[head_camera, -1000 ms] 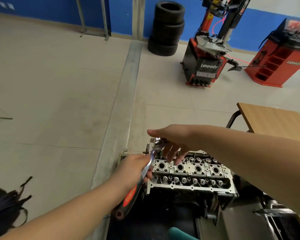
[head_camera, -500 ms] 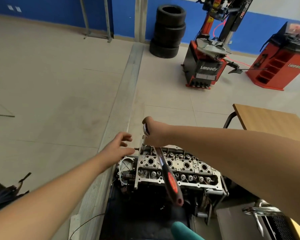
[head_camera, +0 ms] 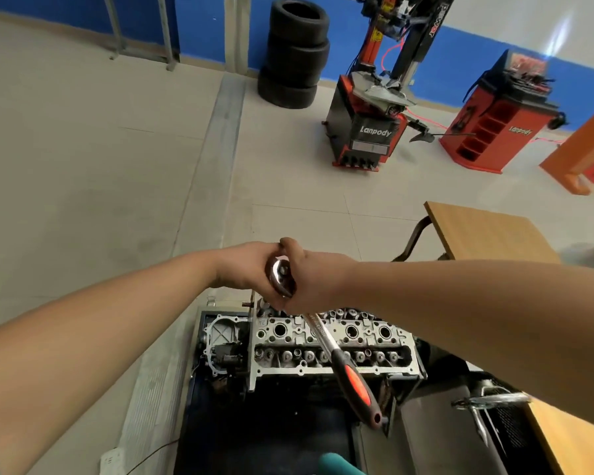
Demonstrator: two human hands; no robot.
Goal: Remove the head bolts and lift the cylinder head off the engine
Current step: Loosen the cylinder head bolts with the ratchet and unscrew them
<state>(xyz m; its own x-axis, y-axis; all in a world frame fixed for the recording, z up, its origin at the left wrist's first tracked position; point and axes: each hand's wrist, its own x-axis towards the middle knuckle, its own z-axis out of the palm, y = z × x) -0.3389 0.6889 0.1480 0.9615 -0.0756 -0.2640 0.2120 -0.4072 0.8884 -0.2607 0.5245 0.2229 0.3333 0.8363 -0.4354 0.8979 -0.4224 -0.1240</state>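
Note:
The bare aluminium cylinder head sits on the engine low in the middle, its valve gear and plug wells exposed. Above its far left end both hands meet at a chrome ratchet wrench. My right hand grips the shaft just below the ratchet's round head. My left hand closes on that head from the left; its fingertips are hidden behind the tool. The red and black handle slopes down toward me across the cylinder head. No bolt is visible under the hands.
A timing cover is at the engine's left end. A wooden table stands to the right, a metal tool below it. Stacked tyres, a tyre changer and a red balancer stand far off.
A second ago my left hand held the ratchet handle; it let go as my right hand took the head end. Now my left hand has come back onto the ratchet head.

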